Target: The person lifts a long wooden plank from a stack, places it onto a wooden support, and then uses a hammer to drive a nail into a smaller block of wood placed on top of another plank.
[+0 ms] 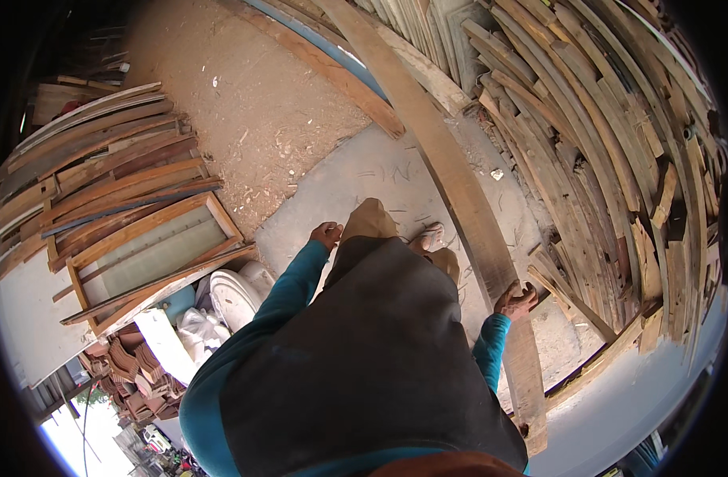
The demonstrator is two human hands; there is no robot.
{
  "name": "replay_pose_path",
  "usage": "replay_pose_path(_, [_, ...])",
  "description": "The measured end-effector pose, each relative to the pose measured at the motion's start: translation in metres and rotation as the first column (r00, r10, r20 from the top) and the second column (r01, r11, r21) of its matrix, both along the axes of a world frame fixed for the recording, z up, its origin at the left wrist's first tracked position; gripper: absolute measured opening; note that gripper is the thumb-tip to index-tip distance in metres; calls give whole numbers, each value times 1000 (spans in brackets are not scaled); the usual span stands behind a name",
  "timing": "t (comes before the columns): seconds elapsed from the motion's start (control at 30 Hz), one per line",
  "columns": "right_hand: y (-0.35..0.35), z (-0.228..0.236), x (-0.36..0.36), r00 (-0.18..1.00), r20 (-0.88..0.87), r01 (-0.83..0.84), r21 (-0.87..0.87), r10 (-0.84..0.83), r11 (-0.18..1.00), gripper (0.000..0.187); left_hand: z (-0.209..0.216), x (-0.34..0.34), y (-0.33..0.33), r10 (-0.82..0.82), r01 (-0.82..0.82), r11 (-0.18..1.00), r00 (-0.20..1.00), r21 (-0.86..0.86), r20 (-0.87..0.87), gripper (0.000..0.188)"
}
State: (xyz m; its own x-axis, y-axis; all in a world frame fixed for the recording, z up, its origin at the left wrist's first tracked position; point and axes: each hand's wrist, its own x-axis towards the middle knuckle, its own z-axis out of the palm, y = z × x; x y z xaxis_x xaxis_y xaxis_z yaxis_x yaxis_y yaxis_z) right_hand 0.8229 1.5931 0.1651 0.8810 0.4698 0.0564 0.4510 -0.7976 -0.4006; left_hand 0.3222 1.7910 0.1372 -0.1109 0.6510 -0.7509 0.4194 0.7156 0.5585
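A long, flat wooden plank runs from the far top edge down along my right side, its near end beside my hip. Across this plank lies my right hand, fingers somewhat apart and reaching past the board's right edge; they are not wrapped round it. My left hand hangs beside my left knee, its fingers curled in, with nothing visible in them. Both arms wear teal sleeves, and a dark apron covers my front. A sandalled foot shows beyond the apron.
Stacked timber rises close on the right. Left stand piled boards and a wooden frame with a glass panel, near a white toilet seat lid and roof tiles. Ahead, a thick beam lies across the dusty floor.
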Motion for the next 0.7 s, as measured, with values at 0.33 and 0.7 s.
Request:
replay_pose_path(0.33, [223,-35,-54,814,-368,-395,218,450,893,38,-81,-145,36,-317,288,946,922,-151,-224,66])
replay_pose_path(0.7, [311,-58,-226,873,-470,-136,20,130,990,28,-51,-330,229,502,-360,862,703,-357,503,27])
